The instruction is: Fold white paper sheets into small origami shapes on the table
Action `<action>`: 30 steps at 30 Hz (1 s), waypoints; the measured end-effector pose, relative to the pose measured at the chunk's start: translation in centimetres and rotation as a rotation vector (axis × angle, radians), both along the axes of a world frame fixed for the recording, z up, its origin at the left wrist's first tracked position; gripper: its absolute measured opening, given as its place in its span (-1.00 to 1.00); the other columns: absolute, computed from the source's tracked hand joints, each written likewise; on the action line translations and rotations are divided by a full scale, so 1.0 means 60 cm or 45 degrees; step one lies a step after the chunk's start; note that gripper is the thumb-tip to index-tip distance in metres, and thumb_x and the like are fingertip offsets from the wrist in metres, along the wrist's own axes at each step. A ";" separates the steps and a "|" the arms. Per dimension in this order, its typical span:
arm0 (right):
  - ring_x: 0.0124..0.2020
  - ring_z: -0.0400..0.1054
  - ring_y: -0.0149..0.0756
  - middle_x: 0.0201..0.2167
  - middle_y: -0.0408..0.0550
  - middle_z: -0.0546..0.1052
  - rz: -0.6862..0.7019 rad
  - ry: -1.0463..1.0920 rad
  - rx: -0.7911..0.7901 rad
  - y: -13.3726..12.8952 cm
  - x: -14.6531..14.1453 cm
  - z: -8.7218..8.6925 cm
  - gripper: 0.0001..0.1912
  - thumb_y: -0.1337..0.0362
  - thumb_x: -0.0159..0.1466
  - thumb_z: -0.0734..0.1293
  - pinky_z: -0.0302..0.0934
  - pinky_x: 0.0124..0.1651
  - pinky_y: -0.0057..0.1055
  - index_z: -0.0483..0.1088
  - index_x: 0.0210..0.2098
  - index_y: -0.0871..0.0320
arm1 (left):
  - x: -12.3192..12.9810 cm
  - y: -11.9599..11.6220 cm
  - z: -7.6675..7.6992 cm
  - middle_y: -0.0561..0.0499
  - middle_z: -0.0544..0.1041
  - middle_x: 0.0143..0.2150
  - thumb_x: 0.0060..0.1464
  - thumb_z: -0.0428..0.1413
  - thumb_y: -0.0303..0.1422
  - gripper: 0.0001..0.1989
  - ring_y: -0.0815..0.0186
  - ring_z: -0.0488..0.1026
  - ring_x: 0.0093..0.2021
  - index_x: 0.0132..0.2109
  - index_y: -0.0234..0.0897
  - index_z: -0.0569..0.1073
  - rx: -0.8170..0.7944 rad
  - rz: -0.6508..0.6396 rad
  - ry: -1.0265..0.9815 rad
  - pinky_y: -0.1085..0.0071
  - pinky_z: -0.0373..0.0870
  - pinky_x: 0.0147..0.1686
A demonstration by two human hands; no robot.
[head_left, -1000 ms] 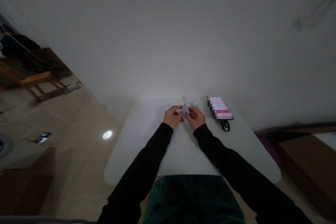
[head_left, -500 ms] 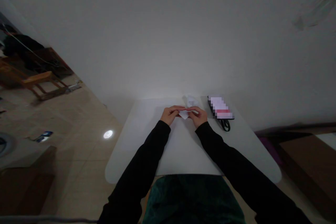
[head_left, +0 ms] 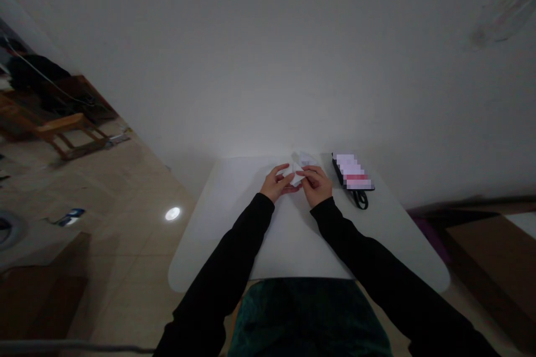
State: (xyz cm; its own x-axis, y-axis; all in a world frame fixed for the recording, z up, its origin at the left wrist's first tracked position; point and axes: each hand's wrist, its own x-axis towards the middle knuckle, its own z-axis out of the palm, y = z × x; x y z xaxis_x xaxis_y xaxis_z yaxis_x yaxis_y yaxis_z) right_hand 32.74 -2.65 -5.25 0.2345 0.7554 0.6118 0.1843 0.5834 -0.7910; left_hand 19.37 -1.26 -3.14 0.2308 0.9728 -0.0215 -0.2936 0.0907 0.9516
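The left hand [head_left: 275, 184] and right hand [head_left: 316, 187] both pinch a folded white paper [head_left: 298, 174] near the worktop's [head_left: 293, 234] far edge; a black pouch [head_left: 350, 173] lies just right.

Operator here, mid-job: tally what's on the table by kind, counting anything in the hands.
Folded white paper: 1
Blurred white-and-pink packet with black cord: 1
Total: 2

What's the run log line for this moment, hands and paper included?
left hand: at folded paper | right hand: pinching folded paper | beside: blurred item, strap | surface: white table
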 end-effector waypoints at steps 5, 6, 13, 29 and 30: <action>-0.15 0.36 -0.26 -0.14 0.00 0.37 0.174 0.002 -0.020 -0.003 -0.008 0.006 -0.80 0.35 0.08 0.29 0.36 -0.25 -0.36 0.45 -0.28 0.11 | -0.008 0.017 -0.017 0.00 0.49 -0.42 -0.25 0.29 -0.21 -0.49 0.42 0.44 -0.49 -0.15 -0.42 0.40 0.027 0.099 0.096 0.46 0.41 -0.46; -0.16 0.36 -0.27 -0.15 0.00 0.38 0.199 0.029 -0.051 -0.002 -0.008 0.006 -0.77 0.32 0.07 0.31 0.36 -0.24 -0.36 0.42 -0.24 0.10 | -0.010 0.020 -0.017 -0.01 0.50 -0.41 -0.26 0.29 -0.21 -0.51 0.42 0.43 -0.50 -0.19 -0.42 0.41 0.071 0.122 0.143 0.49 0.38 -0.49; -0.47 0.33 -0.40 -0.33 -0.04 0.46 0.081 0.115 -0.332 0.014 0.001 0.000 -0.62 0.12 0.01 0.38 0.27 -0.46 -0.43 0.41 -0.21 0.16 | -0.010 0.021 -0.023 0.06 0.46 -0.48 -0.13 0.21 -0.20 -0.62 0.48 0.33 -0.56 -0.19 -0.37 0.41 0.405 -0.011 0.362 0.55 0.23 -0.58; -0.68 0.24 -0.46 -0.55 -0.12 0.47 0.134 0.286 -0.364 0.014 0.011 0.016 -0.69 0.06 -0.10 0.43 0.20 -0.63 -0.44 0.41 -0.56 0.18 | 0.006 0.008 -0.022 -0.03 0.52 -0.45 -0.27 0.27 -0.11 -0.54 0.34 0.48 -0.52 -0.29 -0.41 0.46 0.250 0.011 0.292 0.42 0.42 -0.47; -0.69 0.25 -0.46 -0.57 -0.15 0.45 0.163 0.249 -0.361 0.013 0.011 0.017 -0.70 0.06 -0.08 0.43 0.20 -0.63 -0.44 0.42 -0.52 0.18 | 0.003 0.009 -0.021 -0.02 0.52 -0.46 -0.28 0.27 -0.11 -0.54 0.34 0.48 -0.53 -0.30 -0.41 0.46 0.242 0.005 0.300 0.43 0.42 -0.48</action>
State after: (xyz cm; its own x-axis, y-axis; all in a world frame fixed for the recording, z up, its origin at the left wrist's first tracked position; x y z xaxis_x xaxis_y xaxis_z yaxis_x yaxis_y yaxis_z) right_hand 33.40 -1.90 -4.21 0.2186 0.9193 0.3273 -0.0465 0.3449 -0.9375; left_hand 19.54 -0.71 -4.41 0.2373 0.9653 0.1088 -0.0628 -0.0965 0.9934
